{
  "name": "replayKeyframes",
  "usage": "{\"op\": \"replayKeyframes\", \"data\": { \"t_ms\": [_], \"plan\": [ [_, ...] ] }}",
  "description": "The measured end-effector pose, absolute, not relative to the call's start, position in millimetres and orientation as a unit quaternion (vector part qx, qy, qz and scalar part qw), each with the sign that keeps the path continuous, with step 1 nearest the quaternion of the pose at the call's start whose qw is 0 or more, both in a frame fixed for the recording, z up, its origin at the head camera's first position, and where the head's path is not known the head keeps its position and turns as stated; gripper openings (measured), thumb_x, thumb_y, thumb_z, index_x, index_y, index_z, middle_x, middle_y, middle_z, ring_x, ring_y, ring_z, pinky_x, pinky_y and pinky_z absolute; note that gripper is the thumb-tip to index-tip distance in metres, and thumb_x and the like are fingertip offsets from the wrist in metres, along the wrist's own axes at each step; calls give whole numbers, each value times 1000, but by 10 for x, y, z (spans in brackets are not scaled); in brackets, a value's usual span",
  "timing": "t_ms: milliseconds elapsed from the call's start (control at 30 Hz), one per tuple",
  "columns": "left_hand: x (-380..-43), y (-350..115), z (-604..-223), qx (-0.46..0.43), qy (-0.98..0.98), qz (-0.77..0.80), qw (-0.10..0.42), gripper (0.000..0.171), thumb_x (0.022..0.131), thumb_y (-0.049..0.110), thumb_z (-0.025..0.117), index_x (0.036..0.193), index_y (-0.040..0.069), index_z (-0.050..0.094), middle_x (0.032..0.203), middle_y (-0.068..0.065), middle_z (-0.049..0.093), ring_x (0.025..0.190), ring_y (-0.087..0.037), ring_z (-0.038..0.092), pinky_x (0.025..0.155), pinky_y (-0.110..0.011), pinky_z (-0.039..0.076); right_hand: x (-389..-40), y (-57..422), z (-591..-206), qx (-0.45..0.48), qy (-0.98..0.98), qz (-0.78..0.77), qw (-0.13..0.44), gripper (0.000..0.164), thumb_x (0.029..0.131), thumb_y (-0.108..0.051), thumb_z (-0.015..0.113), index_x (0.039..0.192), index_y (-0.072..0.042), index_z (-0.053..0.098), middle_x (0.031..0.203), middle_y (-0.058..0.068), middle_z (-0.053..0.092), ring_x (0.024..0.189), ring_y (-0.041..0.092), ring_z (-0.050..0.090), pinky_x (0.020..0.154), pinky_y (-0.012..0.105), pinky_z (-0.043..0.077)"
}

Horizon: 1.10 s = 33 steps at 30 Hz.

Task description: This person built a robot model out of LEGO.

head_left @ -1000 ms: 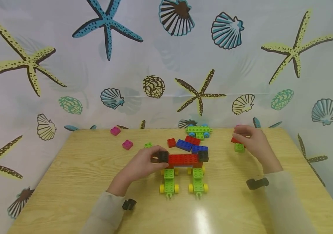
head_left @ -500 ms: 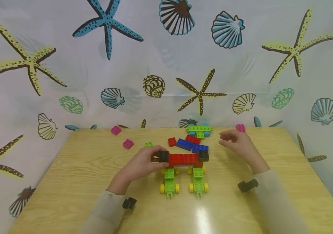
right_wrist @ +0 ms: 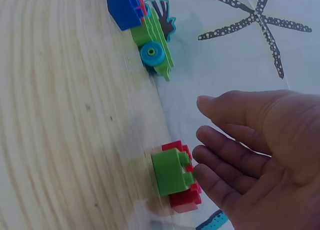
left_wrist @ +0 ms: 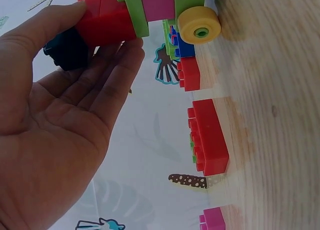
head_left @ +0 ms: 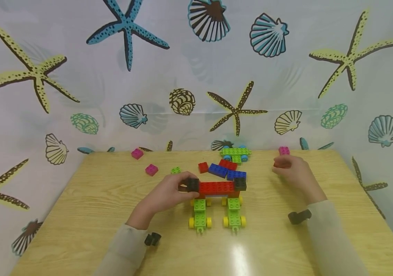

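My left hand grips the left end of a toy brick build. Its bar of red bricks has a black brick at the right end and a matching one beside my left fingers. Below are two green wheeled bases with yellow wheels. In the left wrist view, the thumb presses a red brick, fingers on the other side. My right hand is at the table's right rear, fingers relaxed and holding nothing. Close to its fingertips in the right wrist view lie a green brick and a red brick.
Behind the build lie blue bricks, red bricks and a green wheeled base with blue wheels. Pink bricks and a small green brick are at the left rear; another pink brick is at the right rear.
My right hand moved left from the red and green bricks toward the middle, then came back right beside them. The left hand and the build stayed in place.
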State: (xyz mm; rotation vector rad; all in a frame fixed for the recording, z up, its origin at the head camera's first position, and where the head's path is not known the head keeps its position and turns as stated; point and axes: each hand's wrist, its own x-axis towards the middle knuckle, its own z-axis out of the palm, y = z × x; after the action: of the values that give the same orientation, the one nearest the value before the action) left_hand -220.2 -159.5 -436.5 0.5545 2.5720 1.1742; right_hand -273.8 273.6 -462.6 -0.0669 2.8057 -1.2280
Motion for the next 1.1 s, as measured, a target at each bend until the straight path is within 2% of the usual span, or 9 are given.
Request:
{"op": "replayKeyframes", "data": {
  "t_ms": [333, 533, 833, 1100],
  "plan": [
    [-2186, -1589, -4355, 190, 883, 409, 132, 39, 102, 20, 84, 139, 16, 71, 136, -8, 76, 130, -33, 73, 112, -52, 64, -2695, 2844, -4600, 2, 924, -378, 48, 44, 108, -18, 72, 147, 1, 67, 150, 29, 67, 139, 48, 62, 121, 64, 51],
    [-2179, -1589, -4344, 193, 883, 408, 128, 39, 103, 19, 83, 139, 15, 71, 136, -9, 77, 130, -33, 74, 112, -52, 64, -2690, 2820, -4580, -14, 926, -375, 48, 43, 106, -16, 74, 144, 3, 69, 148, 29, 69, 140, 48, 63, 122, 65, 50],
    [-2180, -1591, -4348, 191, 883, 410, 128, 38, 103, 20, 83, 139, 16, 71, 135, -9, 77, 129, -33, 73, 111, -53, 64, -2683, 2839, -4581, 9, 931, -362, 54, 44, 108, -20, 72, 146, 3, 67, 152, 29, 67, 143, 49, 61, 125, 65, 48],
    [-2176, -1588, -4341, 187, 884, 410, 128, 38, 103, 20, 83, 139, 16, 71, 135, -9, 76, 129, -33, 73, 111, -52, 64, -2668, 2829, -4599, 14, 934, -349, 70, 49, 106, -22, 75, 146, 4, 67, 152, 31, 65, 144, 51, 58, 126, 68, 45]
  ]
}}
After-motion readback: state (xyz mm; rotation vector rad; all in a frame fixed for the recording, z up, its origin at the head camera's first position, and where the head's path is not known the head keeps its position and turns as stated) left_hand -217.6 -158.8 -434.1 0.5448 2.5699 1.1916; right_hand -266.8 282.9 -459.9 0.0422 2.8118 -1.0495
